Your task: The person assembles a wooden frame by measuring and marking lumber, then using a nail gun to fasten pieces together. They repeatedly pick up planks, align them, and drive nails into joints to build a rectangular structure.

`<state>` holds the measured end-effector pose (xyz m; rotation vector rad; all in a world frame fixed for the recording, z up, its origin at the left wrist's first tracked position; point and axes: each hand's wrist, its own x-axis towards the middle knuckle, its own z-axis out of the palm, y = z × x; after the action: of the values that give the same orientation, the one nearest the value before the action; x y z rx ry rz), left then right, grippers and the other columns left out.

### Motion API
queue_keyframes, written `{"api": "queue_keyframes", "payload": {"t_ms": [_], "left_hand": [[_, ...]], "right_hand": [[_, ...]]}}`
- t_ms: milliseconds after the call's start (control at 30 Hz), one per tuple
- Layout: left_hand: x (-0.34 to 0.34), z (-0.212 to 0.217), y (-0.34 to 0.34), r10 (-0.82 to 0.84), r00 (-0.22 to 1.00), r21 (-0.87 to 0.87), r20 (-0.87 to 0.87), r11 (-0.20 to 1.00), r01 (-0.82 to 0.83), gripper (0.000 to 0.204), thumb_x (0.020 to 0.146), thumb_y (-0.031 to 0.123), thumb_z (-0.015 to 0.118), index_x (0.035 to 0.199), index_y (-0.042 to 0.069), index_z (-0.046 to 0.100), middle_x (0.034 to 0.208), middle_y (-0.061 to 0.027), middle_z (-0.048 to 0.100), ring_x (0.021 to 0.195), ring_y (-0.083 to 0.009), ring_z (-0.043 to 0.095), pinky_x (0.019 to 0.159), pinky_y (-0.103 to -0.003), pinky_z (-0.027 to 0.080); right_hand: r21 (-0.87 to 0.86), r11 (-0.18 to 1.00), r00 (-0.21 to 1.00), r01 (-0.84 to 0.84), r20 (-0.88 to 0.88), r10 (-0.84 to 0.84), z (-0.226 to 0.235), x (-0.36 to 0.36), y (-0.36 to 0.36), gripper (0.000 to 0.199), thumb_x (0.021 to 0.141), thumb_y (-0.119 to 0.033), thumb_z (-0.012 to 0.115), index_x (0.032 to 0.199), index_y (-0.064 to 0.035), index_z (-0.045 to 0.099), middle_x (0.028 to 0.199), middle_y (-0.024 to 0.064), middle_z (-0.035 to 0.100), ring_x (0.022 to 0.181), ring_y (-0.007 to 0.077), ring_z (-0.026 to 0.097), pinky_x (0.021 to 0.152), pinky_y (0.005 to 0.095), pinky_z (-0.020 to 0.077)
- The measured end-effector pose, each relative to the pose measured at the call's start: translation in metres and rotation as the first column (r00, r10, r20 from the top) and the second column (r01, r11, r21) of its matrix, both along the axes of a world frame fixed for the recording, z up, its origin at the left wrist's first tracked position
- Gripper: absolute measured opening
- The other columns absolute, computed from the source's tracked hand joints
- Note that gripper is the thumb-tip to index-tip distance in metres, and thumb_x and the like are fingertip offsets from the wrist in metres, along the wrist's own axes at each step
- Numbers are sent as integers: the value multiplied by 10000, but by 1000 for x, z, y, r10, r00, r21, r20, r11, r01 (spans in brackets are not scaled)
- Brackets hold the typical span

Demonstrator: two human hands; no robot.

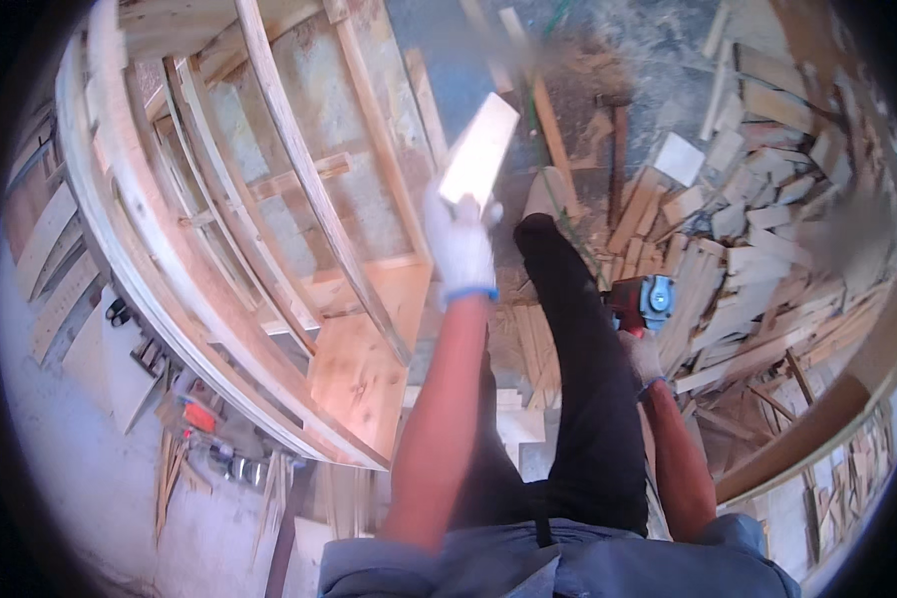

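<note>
My left hand (460, 261), in a white work glove with a blue cuff, is closed around a short pale wooden board (480, 151). The board is tilted, its top end away from me, and bright light washes out its face. Down beside my right thigh, my gloved right hand (645, 355) grips a nail gun (642, 302) with a dark body and a silver-blue cap. To the left of my left hand stands a large wooden frame (299, 149) of curved and straight slats, with a flat wooden panel (359, 364) at its near end.
Offcuts (757, 214) lie heaped across the right side. What looks like a hammer (618, 149) is beyond my foot, near long strips and a green cord. A curved wooden piece (827, 439) bounds the lower right. Tools and an orange item (199, 416) lie at lower left.
</note>
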<state>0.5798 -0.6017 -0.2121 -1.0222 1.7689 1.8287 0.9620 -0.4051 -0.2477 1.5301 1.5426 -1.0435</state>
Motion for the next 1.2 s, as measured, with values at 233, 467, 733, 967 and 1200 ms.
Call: {"api": "queue_keyframes", "payload": {"t_ms": [233, 467, 733, 967, 1200], "left_hand": [[40, 185, -84, -33, 996, 367, -89, 928, 63, 438, 1037, 135, 577, 1436, -9, 469, 1309, -170, 637, 1115, -274, 689, 852, -388, 629], [71, 250, -248, -108, 973, 186, -203, 971, 147, 491, 1033, 185, 569, 1466, -16, 457, 1301, -165, 656, 1085, -274, 710, 818, -363, 630], [100, 256, -390, 6, 995, 151, -103, 989, 9, 455, 1008, 193, 618, 1400, -21, 530, 1271, -164, 671, 1064, -272, 719, 830, -360, 633], [113, 250, -431, -297, 954, -292, -41, 917, 273, 390, 1015, 170, 609, 1373, 19, 580, 1233, -121, 679, 954, -212, 709, 792, -301, 585], [119, 246, -450, -589, 787, -594, 181, 573, 565, 345, 962, 58, 591, 1299, 4, 644, 1161, -69, 701, 944, -146, 666, 850, -312, 550]], "right_hand": [[-56, 980, 977, 190, -89, -194, 93, -76, -32, 169, 841, -213, 685, 875, -75, 594, 674, 15, 579, 508, 156, 553, 476, 343, 434], [-15, 998, 986, 60, -158, -61, 119, -44, -76, 165, 849, -195, 659, 970, -93, 613, 684, 7, 564, 538, 146, 550, 487, 348, 440], [-106, 991, 992, -78, -108, 67, 119, -20, -116, 222, 866, -157, 686, 1064, -82, 618, 710, 11, 584, 567, 152, 570, 504, 343, 469], [-218, 955, 977, -199, -115, 178, 147, -59, -153, 171, 860, -172, 700, 973, -71, 621, 671, 8, 575, 578, 158, 582, 510, 333, 460], [-119, 870, 872, -478, -182, 454, 94, -39, -107, 250, 853, -223, 718, 976, -8, 679, 764, 73, 678, 667, 194, 624, 630, 377, 504]]}}
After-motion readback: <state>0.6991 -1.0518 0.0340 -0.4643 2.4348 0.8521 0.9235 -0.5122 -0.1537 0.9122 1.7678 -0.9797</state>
